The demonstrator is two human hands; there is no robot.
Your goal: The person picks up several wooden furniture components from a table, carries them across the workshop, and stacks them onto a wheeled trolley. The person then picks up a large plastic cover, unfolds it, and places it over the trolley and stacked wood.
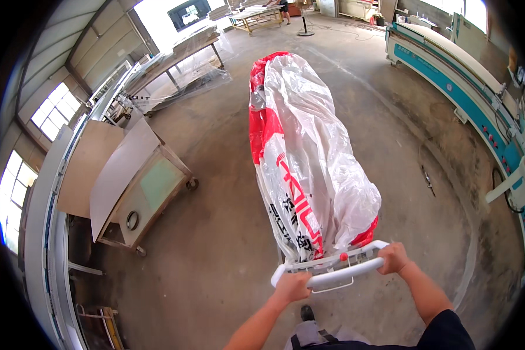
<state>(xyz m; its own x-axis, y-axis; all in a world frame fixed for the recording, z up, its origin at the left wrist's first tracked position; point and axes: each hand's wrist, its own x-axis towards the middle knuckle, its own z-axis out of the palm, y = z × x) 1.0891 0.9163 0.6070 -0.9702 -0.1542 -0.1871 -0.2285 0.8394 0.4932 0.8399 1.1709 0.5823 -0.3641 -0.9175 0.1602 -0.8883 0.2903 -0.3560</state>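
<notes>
My left hand (293,287) is closed around the left part of a white tubular push-cart handle (349,272). Around the right end of that same handle, the fingers of my right hand (394,258) are wrapped. A small red knob (343,256) sits on the bar just beyond the grip. Ahead of the handle lies a long, bulky load wrapped in crumpled white and red plastic sheeting (309,140), with red and black print on its left side. The sheeting hides the contents and nearly all of the cart bed.
To the left stands a wheeled wooden cart (157,181) bearing leaning boards (122,169) and a dark ring (132,220). A long teal and white machine (443,81) runs along the right. A thin dark tool (428,179) lies on the floor. Farther off are a stand (305,29) and a person (284,10).
</notes>
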